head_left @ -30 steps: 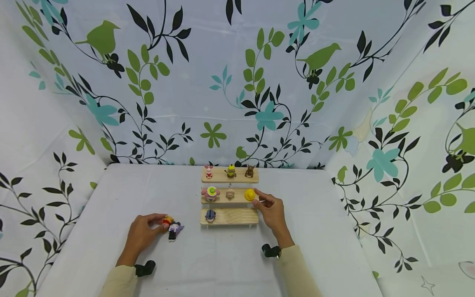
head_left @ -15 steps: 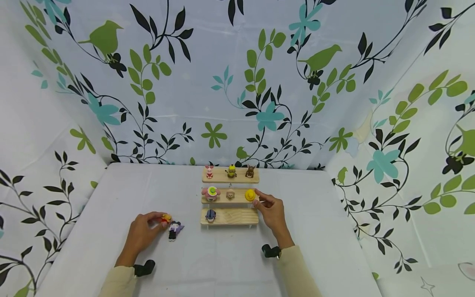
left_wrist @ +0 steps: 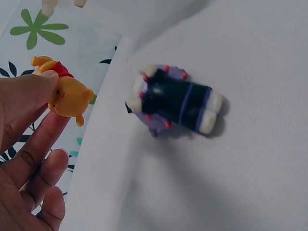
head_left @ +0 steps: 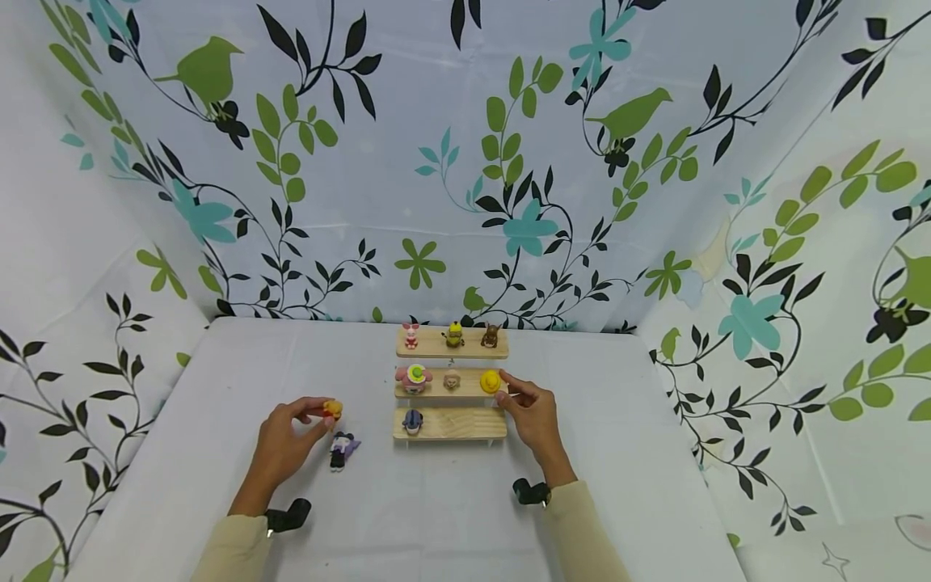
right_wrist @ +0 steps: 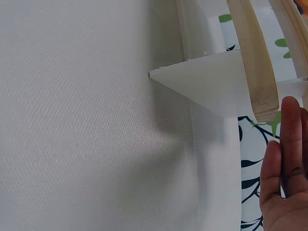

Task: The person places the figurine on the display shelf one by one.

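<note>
Between thumb and forefinger, my left hand pinches a small yellow bear figurine with a red shirt. The bear is tipped head-down in the left wrist view. Just below that hand, a black-and-purple figurine lies on the white table. My right hand has its thumb and forefinger about the right end of the middle wooden shelf, beside a yellow-hatted figurine. In the right wrist view, its other fingers extend near a shelf end; thumb and forefinger contact is hidden there.
The tiered display stand has a top shelf with pink, yellow-green and brown figurines. A pink figurine and a beige one share the middle tier. On the bottom shelf stands a blue-grey figurine at the left.
My left hand has lifted the yellow bear figurine up and away from the black-and-purple one, which stays lying on the table. My right hand has kept its place at the shelf.
</note>
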{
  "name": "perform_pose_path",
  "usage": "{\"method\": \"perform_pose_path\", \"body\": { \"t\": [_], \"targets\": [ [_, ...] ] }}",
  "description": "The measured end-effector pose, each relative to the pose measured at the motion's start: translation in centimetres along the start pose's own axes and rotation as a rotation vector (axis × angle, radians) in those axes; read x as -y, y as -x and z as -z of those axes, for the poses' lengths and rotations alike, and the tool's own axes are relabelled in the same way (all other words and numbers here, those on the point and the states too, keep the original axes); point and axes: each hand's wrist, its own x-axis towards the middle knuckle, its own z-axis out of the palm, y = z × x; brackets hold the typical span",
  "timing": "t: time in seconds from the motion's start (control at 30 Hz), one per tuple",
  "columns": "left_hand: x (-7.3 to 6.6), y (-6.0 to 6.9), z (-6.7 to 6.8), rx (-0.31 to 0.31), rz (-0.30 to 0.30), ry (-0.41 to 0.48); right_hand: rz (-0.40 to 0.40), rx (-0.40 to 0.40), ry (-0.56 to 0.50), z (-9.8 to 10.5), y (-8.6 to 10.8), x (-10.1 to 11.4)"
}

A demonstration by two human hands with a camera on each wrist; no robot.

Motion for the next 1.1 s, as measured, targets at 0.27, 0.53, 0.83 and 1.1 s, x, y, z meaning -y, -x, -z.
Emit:
{"method": "perform_pose_path", "body": {
  "t": [0.27,0.53,0.83,1.1],
  "targets": [
    [-1.7,-0.3,-0.1,-0.006,-0.038,0.021,-0.022,-0.016,0.027,0.0,-1.1,-2.7],
    [-1.9,-0.4,-0.7,0.047,-0.021,0.014,0.024,-0.011,0.006,0.0,-1.2,-3.5],
    [-1.0,-0.2,-1.2,0.079,-0.037,0.023,0.041,-0.001,0.018,0.1,-1.1,-3.4],
    [-1.0,-0.2,-1.3,0.044,-0.04,0.007,0.035,-0.005,0.037,0.1,-1.1,-3.4]
  ]
}}
